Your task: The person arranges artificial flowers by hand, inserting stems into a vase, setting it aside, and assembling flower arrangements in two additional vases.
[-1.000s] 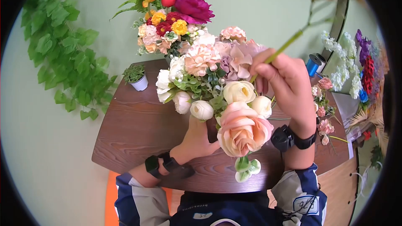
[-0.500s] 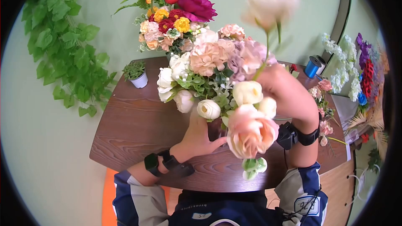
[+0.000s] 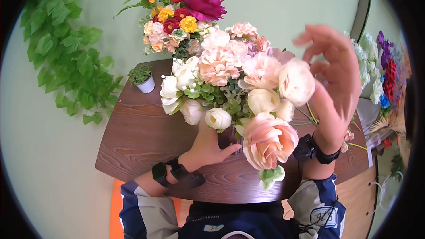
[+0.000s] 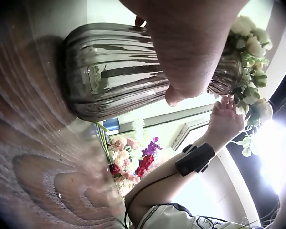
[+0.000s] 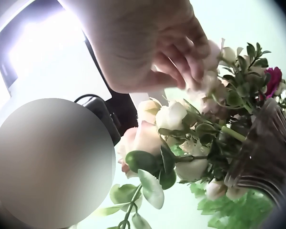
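Observation:
My left hand (image 3: 204, 149) grips a ribbed, tinted glass vase (image 4: 86, 71) around its upper part, just under the blooms; the thumb shows in front. The vase stands on the table and holds a full bouquet of artificial flowers. At the bouquet's right side sits a pale pink flower (image 3: 296, 82), above a cream bud (image 3: 263, 101) and a large pink rose (image 3: 270, 139). Beside that pale flower, my right hand (image 3: 336, 75) hovers with spread, slightly bent fingers and nothing in them. The right wrist view shows its fingertips (image 5: 196, 71) close over the blooms.
Behind the bouquet is a brighter arrangement with a magenta flower (image 3: 204, 3). A small potted plant (image 3: 142, 79) stands at the table's back left. Loose stems lie on the right, near hanging white flowers (image 3: 374, 68). Ivy (image 3: 73, 57) trails down the left wall.
My right hand has brought a stemmed pale pink flower down into the bouquet's right side and let go, then drawn off to the right. The left hand keeps its hold on the vase.

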Demonstrator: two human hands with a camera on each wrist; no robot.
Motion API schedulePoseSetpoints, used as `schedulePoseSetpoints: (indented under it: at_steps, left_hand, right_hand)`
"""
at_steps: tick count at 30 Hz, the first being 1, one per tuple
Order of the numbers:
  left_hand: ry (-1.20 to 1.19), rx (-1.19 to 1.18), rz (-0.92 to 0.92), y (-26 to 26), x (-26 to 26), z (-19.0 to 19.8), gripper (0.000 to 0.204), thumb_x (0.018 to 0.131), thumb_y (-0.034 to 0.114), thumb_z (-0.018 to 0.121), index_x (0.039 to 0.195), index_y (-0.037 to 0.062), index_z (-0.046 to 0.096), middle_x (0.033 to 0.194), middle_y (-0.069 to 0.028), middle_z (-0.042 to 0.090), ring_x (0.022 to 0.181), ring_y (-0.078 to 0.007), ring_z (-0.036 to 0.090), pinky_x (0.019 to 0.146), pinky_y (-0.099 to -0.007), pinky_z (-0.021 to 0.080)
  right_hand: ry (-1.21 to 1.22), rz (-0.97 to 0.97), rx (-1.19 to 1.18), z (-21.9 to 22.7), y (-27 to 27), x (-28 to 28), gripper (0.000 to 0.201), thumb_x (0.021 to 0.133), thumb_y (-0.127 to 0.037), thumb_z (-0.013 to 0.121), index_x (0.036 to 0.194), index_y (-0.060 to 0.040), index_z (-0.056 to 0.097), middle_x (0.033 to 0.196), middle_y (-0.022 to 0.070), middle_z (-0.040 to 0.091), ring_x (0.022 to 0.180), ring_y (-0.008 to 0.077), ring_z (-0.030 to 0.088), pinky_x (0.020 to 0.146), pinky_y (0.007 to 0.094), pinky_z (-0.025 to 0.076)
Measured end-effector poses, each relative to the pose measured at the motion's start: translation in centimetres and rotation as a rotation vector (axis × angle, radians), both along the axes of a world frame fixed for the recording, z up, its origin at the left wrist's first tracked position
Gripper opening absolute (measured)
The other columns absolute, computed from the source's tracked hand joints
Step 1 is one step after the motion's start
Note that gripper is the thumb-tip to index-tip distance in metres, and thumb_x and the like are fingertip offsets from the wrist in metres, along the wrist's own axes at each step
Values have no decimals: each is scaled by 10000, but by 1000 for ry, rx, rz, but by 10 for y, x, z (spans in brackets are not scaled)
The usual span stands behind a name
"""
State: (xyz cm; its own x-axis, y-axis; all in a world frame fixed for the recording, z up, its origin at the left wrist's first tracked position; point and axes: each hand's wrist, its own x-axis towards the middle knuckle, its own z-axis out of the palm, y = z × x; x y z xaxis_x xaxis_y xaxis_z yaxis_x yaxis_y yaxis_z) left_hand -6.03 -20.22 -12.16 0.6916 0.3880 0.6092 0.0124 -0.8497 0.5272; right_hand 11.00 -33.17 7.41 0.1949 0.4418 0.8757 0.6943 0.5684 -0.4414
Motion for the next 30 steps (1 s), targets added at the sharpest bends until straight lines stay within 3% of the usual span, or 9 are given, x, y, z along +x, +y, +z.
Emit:
schedulePoseSetpoints:
  at_steps: [1, 4, 16, 19, 22, 23, 24, 26, 30]
  left_hand:
    - [2, 1, -3, 1, 0, -1, 818, 687, 378, 754, 1259, -33, 339, 1205, -234, 367, 1112, -386, 380, 958, -457, 322]
    - [13, 60, -53, 5, -2, -2, 828, 693, 378, 750, 1267, -40, 325, 1211, -227, 362, 1119, -379, 374, 961, -454, 317]
    - [-65, 138, -77, 5, 0, 5, 738, 684, 331, 751, 1252, 8, 408, 1200, -184, 429, 1114, -353, 417, 948, -440, 335]
    - [-32, 112, -122, -5, -3, 21, 680, 684, 295, 753, 1225, 21, 445, 1153, -154, 488, 1058, -319, 482, 918, -428, 369]
    - [-39, -814, -208, -19, -4, 44, 693, 669, 295, 781, 1227, 36, 462, 1147, -115, 544, 1049, -265, 539, 901, -397, 413]
    - [-121, -929, -288, -24, -4, 50, 660, 700, 340, 760, 1220, 46, 481, 1192, -98, 534, 1091, -262, 528, 910, -395, 417]
    - [-112, -928, -290, -23, -4, 53, 660, 700, 340, 760, 1220, 46, 481, 1192, -98, 534, 1091, -262, 528, 910, -395, 417]
    - [-126, -131, -375, -17, -3, 58, 328, 937, 199, 435, 1224, 49, 383, 1104, -64, 503, 1008, -189, 537, 862, -344, 475]
    - [-142, -116, -387, -15, -1, 56, 377, 883, 218, 507, 1208, 46, 420, 1105, -87, 515, 1003, -223, 534, 854, -369, 456]
  right_hand:
    - [2, -3, 1, 3, 5, 3, 408, 670, -81, 558, 1051, 64, 570, 1014, 141, 595, 898, 176, 573, 745, 272, 455]
    - [-583, 299, 31, 10, 18, 9, 393, 620, -102, 564, 979, 49, 619, 985, 177, 620, 869, 265, 577, 750, 338, 446]
    - [-449, -154, 306, -35, -17, 25, 338, 601, 5, 621, 935, -8, 668, 864, 138, 635, 739, 240, 599, 648, 313, 464]
    - [-482, 146, 143, -29, -6, 31, 290, 634, 19, 634, 920, 4, 677, 877, 154, 651, 743, 262, 631, 641, 332, 502]
    - [-479, 302, -43, -37, 6, 35, 278, 651, 23, 621, 925, 16, 668, 905, 151, 658, 812, 297, 644, 710, 362, 524]
    - [-462, 341, -111, -40, 6, 36, 264, 655, 1, 633, 917, 15, 663, 919, 141, 660, 843, 315, 640, 750, 378, 521]
    - [-453, 354, -147, -42, 7, 37, 263, 656, -30, 650, 917, 4, 666, 930, 143, 662, 866, 322, 637, 775, 381, 514]
    - [-403, 357, -103, -40, 6, 39, 246, 673, -90, 652, 904, -7, 669, 938, 144, 663, 834, 316, 635, 740, 372, 507]
    - [-468, 265, 39, -24, -5, 49, 234, 692, -141, 642, 890, -19, 673, 909, 137, 661, 779, 290, 627, 680, 351, 489]
